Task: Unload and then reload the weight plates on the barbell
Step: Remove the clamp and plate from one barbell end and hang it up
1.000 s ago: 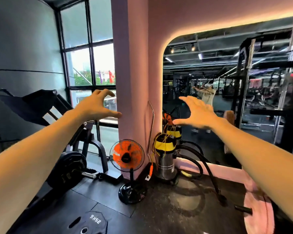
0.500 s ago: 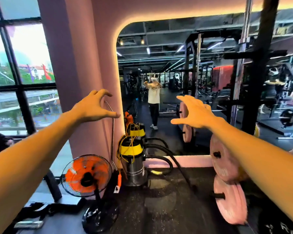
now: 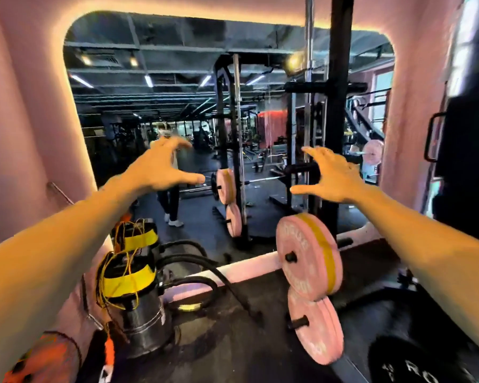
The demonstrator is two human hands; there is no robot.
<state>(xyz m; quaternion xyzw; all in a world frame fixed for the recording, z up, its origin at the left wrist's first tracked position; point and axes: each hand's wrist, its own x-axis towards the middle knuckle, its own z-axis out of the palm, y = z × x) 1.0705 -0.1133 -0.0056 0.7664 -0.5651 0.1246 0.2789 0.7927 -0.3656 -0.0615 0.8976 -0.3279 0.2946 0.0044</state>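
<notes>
Far left, bottom corner, there's one orange fan (image 3: 39, 360), mostly cut off by the frame. Next to it stands one steel canister vacuum (image 3: 134, 308) with a yellow band and yellow cord looped on top, black hoses (image 3: 205, 275) trailing right across the dark floor. The big wall mirror (image 3: 177, 78) behind it shows a copy of the vacuum, so it only looks like two.

Both arms are stretched out in front, holding nothing. The left hand (image 3: 155, 170) is up in the air, fingers spread and bent claw-like, thumb pointing right. The right hand (image 3: 335, 178) mirrors it, fingers apart and arched, thumb pointing left. Neither touches anything, and there's a wide gap between them.

Below the right hand are the weight plates: two pink ones on storage pegs of the black rack (image 3: 338, 106). The upper pink plate (image 3: 304, 261) has a yellow stripe on its rim, and the lower pink plate (image 3: 315, 330) sits right beneath it, edges about touching. Their two reflections show in the mirror too. Bottom right corner, one black plate (image 3: 426, 366) with white lettering, partly cropped. I can't see an actual barbell outside the mirror; a loaded one shows in the reflection far right.
</notes>
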